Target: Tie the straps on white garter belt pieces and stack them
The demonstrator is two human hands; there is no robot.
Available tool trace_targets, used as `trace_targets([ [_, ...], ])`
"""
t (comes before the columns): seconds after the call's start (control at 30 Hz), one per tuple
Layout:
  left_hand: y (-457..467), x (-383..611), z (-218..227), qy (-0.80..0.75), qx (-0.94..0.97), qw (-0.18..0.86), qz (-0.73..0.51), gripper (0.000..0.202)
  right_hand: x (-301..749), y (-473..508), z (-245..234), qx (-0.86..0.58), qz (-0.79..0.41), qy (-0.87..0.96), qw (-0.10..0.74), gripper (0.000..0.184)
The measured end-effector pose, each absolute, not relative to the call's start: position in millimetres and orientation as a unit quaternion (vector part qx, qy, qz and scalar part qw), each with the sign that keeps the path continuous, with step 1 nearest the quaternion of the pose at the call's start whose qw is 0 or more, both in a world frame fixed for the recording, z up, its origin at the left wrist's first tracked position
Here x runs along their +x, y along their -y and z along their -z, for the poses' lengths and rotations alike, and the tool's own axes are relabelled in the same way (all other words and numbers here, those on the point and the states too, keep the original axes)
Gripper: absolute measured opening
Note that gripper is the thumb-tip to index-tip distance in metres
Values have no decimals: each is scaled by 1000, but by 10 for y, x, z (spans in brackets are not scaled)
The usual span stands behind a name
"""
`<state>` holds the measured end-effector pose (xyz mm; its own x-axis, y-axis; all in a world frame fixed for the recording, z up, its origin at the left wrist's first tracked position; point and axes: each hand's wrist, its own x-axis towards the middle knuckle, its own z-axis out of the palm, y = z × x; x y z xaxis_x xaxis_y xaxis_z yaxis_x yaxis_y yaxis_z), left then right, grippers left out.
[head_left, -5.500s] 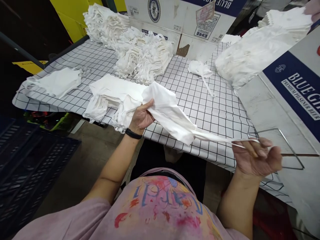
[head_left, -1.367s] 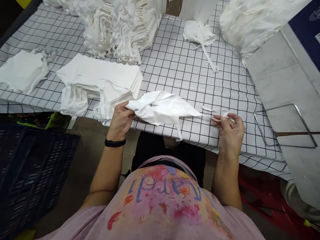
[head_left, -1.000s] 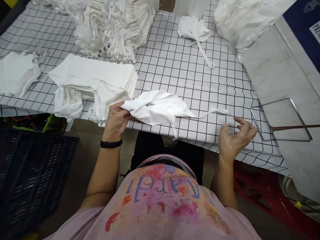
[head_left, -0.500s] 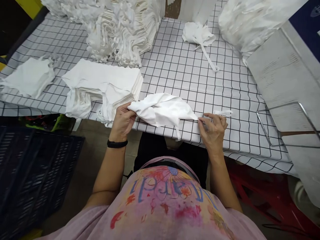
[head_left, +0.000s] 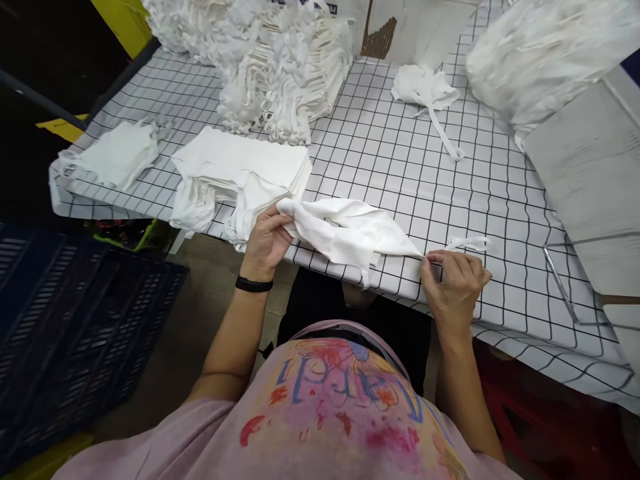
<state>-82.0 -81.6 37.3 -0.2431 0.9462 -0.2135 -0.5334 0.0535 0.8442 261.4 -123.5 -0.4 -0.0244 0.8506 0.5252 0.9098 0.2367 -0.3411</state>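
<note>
A white cloth garment piece (head_left: 350, 230), folded over on itself, is stretched between my hands above the table's front edge. My left hand (head_left: 270, 241) pinches its left end between thumb and fingers. At the opposite side, my right hand (head_left: 454, 283) grips the pointed right corner in its fingertips. A short strap hangs from the cloth's lower edge. Just left of it lies a neat stack of white garment pieces (head_left: 245, 157), with straps drooping at its front. A thin white strap (head_left: 470, 243) rests on the table beyond my right hand.
The table (head_left: 370, 160) has a checked cloth. A big heap of strapped white pieces (head_left: 290, 73) stands at the back, a smaller pile (head_left: 117, 153) at left. A crumpled piece (head_left: 425, 87) lies far right, near a plastic bag (head_left: 545, 60) and a carton (head_left: 575, 173). Dark crates (head_left: 75, 333) stand lower left.
The view has shifted, so the table things appear farther right. Both hands keep hold of the garment piece, whose left end is lifted a little and whose fold gapes more.
</note>
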Motion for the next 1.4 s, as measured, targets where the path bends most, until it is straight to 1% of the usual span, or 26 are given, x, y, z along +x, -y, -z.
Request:
trace_targets([
  [0.1,830,-750,-462,-417,238,607,-634,25,2461,1227,-141,-601,-6,701,383,10],
  [0.13,835,-722,-493,-409,243,617,-626,26,2385,1219,-201,-582,-46,704,404,11],
  [0.2,842,-661,-560,-399,255,635,-611,28,2210,1191,-316,-529,-165,712,431,15],
  [0.27,848,-590,-637,-389,267,645,-601,30,2026,1141,-401,-479,-293,707,429,21],
  [0.37,852,-480,-771,-371,286,659,-589,30,1808,1036,-474,-439,-443,668,407,30],
  [0.43,850,-422,-861,-362,301,669,-575,29,1736,967,-524,-414,-527,622,406,30],
  [0.5,842,-389,-940,-353,314,679,-562,29,1729,913,-606,-395,-582,571,424,26],
  [0.63,824,-374,-1046,-328,329,703,-539,36,1849,838,-850,-394,-589,508,490,19],
  [0.73,825,-348,-1096,-302,346,716,-526,40,1952,788,-1033,-396,-572,502,514,16],
  [0.8,834,-310,-1121,-287,363,720,-517,49,1998,762,-1130,-400,-557,509,521,17],
  [0.9,842,-236,-1143,-294,378,711,-515,68,2038,744,-1246,-411,-535,521,523,18],
  [0.93,842,-212,-1150,-299,378,702,-524,68,2048,743,-1279,-415,-526,525,524,17],
  [0.97,840,-190,-1158,-302,380,692,-535,63,2058,744,-1310,-419,-516,529,527,17],
  [1.07,834,-135,-1197,-293,406,661,-559,38,2090,754,-1385,-423,-492,538,539,17],
  [1.13,831,-106,-1232,-286,430,642,-567,29,2113,765,-1424,-427,-480,541,543,17],
  [1.27,808,-61,-1329,-295,443,600,-597,22,2151,776,-1499,-430,-462,542,556,15],
  [1.4,756,-33,-1500,-303,448,571,-618,26,2159,761,-1634,-418,-450,553,563,13],
])
